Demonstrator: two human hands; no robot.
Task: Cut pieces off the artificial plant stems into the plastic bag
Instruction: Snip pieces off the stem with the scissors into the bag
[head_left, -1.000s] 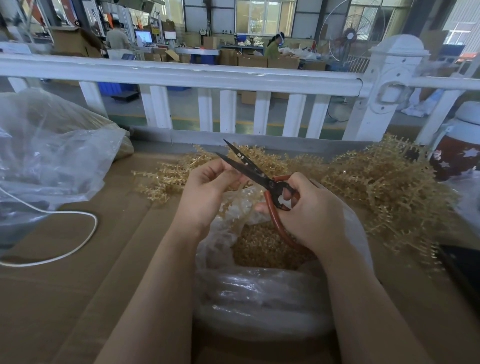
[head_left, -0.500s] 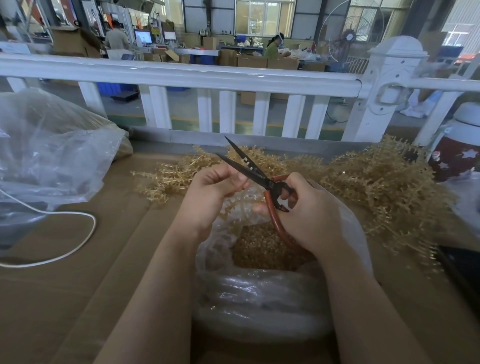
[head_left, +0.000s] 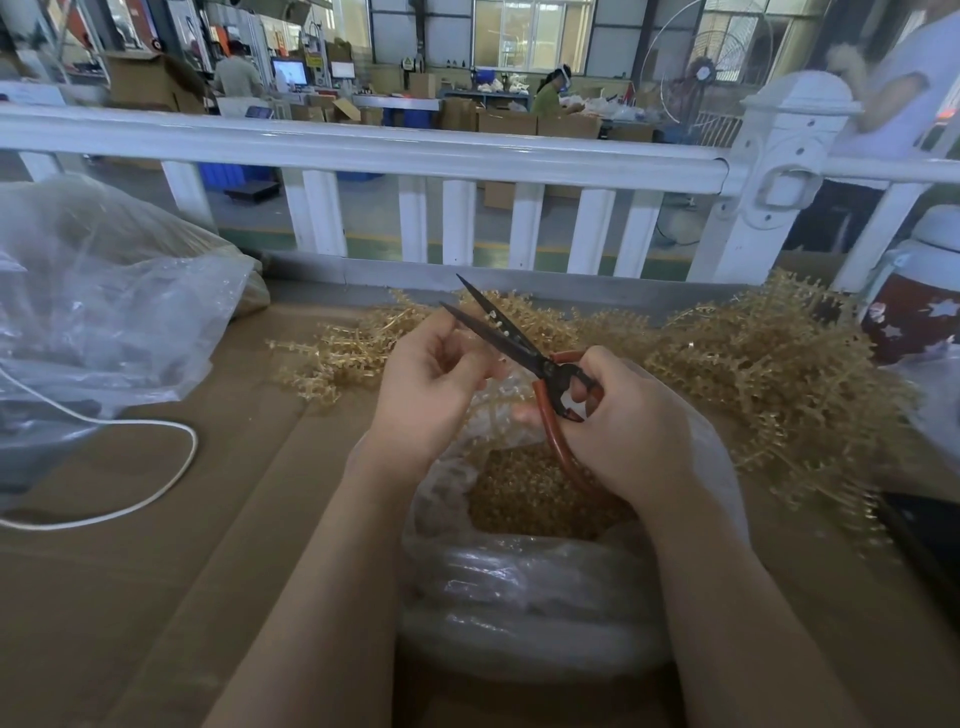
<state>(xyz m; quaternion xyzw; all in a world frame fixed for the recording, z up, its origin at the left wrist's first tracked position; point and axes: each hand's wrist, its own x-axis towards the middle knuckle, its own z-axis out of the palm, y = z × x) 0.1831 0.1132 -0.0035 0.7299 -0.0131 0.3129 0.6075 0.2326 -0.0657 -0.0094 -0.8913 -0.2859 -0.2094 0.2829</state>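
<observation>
Scissors (head_left: 524, 353) blades apart in right hand (head_left: 618, 431) grip; left hand (head_left: 431, 384) pinches stem above plastic bag (head_left: 524, 597).

Taking the open plastic bag (head_left: 524, 597) as the mark: bare cardboard tabletop (head_left: 171, 597) is lying open to its left and near left, crossed only by a white cord (head_left: 171, 467). Farther left a large crumpled clear bag (head_left: 104, 306) is blocking the way. Behind and to the right, a heap of golden plant stems (head_left: 769, 374) is crowding the surface. A white railing (head_left: 363, 150) is closing off the far side.
</observation>
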